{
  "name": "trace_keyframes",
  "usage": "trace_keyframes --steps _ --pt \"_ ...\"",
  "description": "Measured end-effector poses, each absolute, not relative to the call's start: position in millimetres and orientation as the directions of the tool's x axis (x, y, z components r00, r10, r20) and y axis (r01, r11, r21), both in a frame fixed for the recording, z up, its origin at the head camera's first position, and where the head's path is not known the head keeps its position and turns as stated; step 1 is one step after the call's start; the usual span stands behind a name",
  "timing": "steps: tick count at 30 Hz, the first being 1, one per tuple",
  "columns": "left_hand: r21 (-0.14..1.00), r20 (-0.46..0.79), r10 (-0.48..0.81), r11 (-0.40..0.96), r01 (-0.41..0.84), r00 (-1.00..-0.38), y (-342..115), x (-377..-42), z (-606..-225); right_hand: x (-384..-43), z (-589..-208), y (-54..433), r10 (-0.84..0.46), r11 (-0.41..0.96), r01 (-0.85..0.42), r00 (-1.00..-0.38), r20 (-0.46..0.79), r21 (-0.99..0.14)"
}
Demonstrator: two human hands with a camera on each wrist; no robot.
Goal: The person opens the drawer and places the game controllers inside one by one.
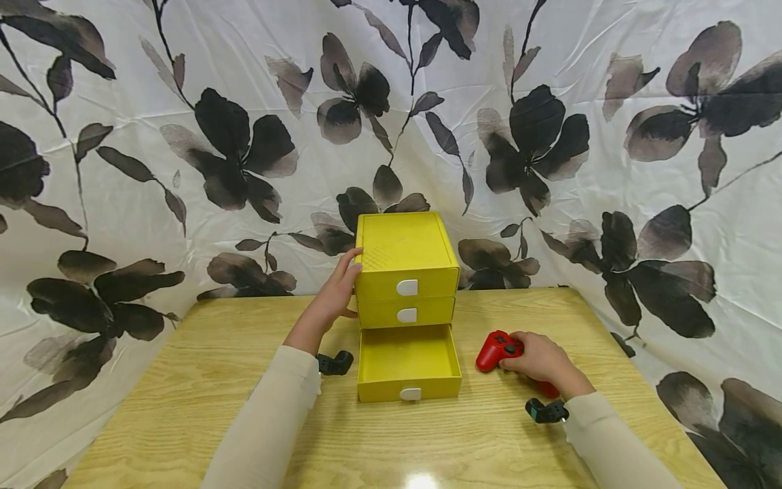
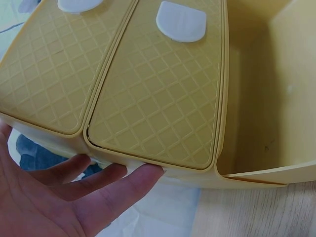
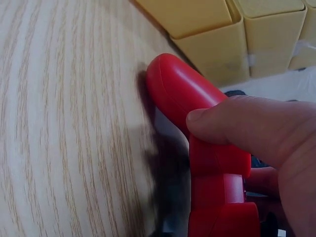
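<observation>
A yellow drawer unit of three stacked drawers stands on the table, each front bearing a white tab handle. Its bottom drawer is pulled out and holds nothing; the upper two are closed. My left hand rests against the unit's left side, fingers extended along the edge in the left wrist view. To the right of the drawer, my right hand grips a red game controller, thumb on its near side in the right wrist view. The controller is close over the tabletop.
The wooden table spreads out on both sides of the unit. Behind it hangs a white cloth printed with dark flowers. A black wrist camera sits at the left wrist, another at the right.
</observation>
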State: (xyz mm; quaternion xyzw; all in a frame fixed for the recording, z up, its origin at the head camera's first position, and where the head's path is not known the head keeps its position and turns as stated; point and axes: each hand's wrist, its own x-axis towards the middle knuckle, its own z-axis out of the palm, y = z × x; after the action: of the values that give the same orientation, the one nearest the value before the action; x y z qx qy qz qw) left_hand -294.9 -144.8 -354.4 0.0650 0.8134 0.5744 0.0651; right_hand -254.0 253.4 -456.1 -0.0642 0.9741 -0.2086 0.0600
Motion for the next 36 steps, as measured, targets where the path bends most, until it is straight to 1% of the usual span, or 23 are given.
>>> trace_keyframes --steps 6,18,23,26,31,36 --pt "0.943 -0.032 0.184 0.331 0.031 -0.983 -145 -296 -356 -252 -456 254 -0.159 0.909 -0.122 -0.985 -0.060 -0.399" --pt "0.945 -0.039 0.188 0.326 0.025 -0.981 -146 -296 -357 -246 -448 250 -0.175 0.906 -0.178 -0.984 0.042 -0.383" --pt "0.949 -0.069 0.207 0.316 0.000 -0.976 -143 -285 -341 -245 -444 248 -0.176 0.905 -0.191 -0.982 0.074 -0.380" --pt "0.949 -0.077 0.209 0.316 -0.008 -0.975 -143 -283 -338 -244 -441 246 -0.175 0.901 -0.202 -0.979 0.103 -0.384" --pt "0.947 -0.051 0.194 0.321 0.015 -0.980 -146 -295 -355 -242 -436 243 -0.165 0.896 -0.219 -0.972 0.168 -0.386" --pt "0.946 -0.034 0.185 0.324 0.028 -0.982 -146 -296 -358 -241 -432 240 -0.152 0.894 -0.228 -0.964 0.217 -0.386"
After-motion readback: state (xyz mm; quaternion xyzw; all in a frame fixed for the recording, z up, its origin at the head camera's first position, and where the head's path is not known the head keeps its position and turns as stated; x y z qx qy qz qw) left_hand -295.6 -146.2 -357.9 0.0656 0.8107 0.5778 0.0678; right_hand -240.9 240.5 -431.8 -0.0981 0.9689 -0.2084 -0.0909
